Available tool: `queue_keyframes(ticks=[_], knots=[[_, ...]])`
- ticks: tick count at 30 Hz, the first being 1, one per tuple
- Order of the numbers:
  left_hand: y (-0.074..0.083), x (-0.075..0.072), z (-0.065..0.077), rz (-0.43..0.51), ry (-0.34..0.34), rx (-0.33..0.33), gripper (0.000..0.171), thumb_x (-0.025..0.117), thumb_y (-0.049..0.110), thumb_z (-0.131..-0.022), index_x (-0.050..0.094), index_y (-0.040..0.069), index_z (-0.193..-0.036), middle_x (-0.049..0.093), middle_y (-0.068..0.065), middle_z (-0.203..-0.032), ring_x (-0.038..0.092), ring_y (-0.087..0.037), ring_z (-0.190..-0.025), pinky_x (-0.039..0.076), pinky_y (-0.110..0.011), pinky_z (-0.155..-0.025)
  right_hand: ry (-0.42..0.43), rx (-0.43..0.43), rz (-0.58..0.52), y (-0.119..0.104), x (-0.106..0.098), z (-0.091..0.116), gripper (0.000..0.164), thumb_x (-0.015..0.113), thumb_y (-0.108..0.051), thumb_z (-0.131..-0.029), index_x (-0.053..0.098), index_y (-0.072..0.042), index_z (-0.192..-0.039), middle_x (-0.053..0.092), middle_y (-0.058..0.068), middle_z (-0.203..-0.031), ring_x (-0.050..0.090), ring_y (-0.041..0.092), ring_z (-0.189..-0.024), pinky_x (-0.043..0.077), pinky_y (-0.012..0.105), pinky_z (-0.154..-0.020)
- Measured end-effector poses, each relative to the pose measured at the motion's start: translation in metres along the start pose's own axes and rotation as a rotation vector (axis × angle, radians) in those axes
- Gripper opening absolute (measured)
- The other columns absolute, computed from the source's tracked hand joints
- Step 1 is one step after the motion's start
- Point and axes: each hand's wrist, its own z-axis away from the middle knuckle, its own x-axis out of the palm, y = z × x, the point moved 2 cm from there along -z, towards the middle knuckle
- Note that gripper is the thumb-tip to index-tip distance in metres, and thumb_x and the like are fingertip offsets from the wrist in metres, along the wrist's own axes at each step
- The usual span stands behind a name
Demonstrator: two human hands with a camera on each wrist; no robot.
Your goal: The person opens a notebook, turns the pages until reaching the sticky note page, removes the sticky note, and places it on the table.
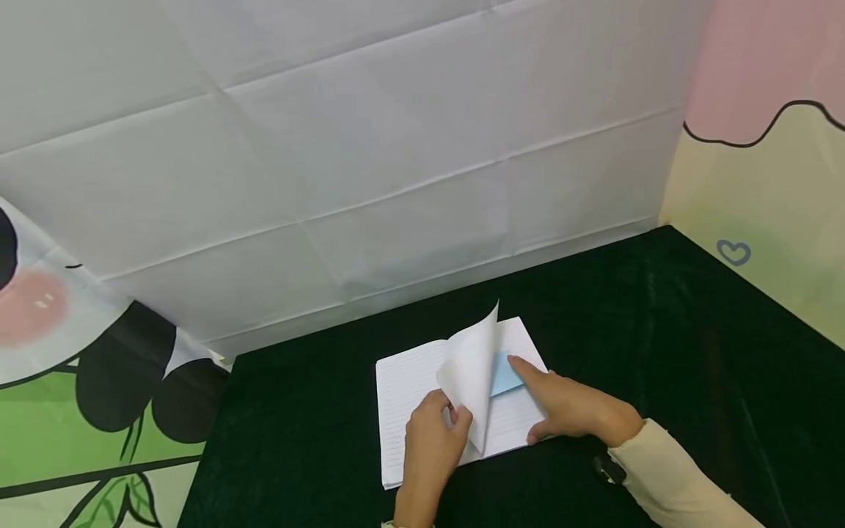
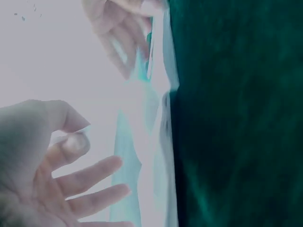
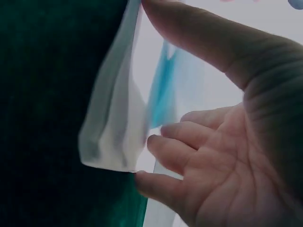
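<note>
An open lined notebook (image 1: 409, 418) lies on the dark green cloth. One white page (image 1: 470, 363) stands up from its middle, curving over. My left hand (image 1: 432, 436) is at that page's lower left edge and pinches it between thumb and forefinger; in the left wrist view the left hand (image 2: 52, 170) has its other fingers spread. Against the right-hand page lies a light-blue paper slip (image 1: 505, 375), partly hidden by the raised page. My right hand (image 1: 574, 403) touches the slip with its fingertips, the thumb near the notebook's lower edge. Its fingers look extended in the right wrist view (image 3: 213, 156).
Green cloth (image 1: 297, 433) covers the table around the notebook. A white fabric wall (image 1: 396, 183) rises behind it, with printed panels (image 1: 759, 191) at the right and left. Something dark is on the right wrist by the cream sleeve (image 1: 673, 469).
</note>
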Motion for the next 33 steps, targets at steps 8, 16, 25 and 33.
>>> queue_keyframes(ticks=[8,16,25,33], knots=[[-0.023,-0.032,-0.009,-0.026,0.192,-0.111,0.028,0.061,0.015,-0.082,0.046,0.014,-0.058,0.059,-0.004,-0.069,0.051,-0.012,-0.059,0.038,-0.024,-0.05,-0.011,0.044,0.019,-0.001,0.002,0.0,0.106,0.084,-0.022,-0.067,0.02,-0.007,-0.15,0.014,0.018,-0.159,0.02,0.037,-0.146,0.023,0.055,-0.115],[-0.046,-0.055,-0.005,-0.068,-0.083,-0.178,0.032,0.058,0.01,-0.085,0.048,0.014,-0.115,0.054,-0.007,-0.065,0.042,-0.014,-0.047,0.033,-0.025,-0.044,0.031,0.047,0.038,0.0,0.003,0.0,0.108,0.085,-0.028,-0.065,0.021,-0.01,-0.151,0.0,0.023,-0.159,0.022,0.045,-0.142,0.029,0.058,-0.11],[-0.068,-0.067,0.005,-0.193,-0.4,-0.248,0.053,0.064,0.017,-0.086,0.05,0.027,-0.136,0.064,-0.015,-0.117,0.052,-0.02,-0.071,0.043,-0.036,-0.062,0.114,0.053,0.124,0.0,0.003,-0.007,0.082,0.077,-0.029,-0.076,0.036,-0.013,-0.145,0.013,0.024,-0.157,0.032,0.045,-0.139,0.032,0.061,-0.106],[-0.061,-0.048,0.002,-0.305,-0.187,-0.193,0.042,0.076,0.037,-0.076,0.067,0.013,-0.108,0.055,-0.015,-0.132,0.053,-0.034,-0.113,0.043,-0.059,-0.095,0.226,0.042,0.175,0.001,-0.001,-0.013,0.066,0.077,-0.02,-0.077,0.05,-0.012,-0.137,0.025,0.026,-0.154,0.04,0.046,-0.134,0.039,0.061,-0.101]])
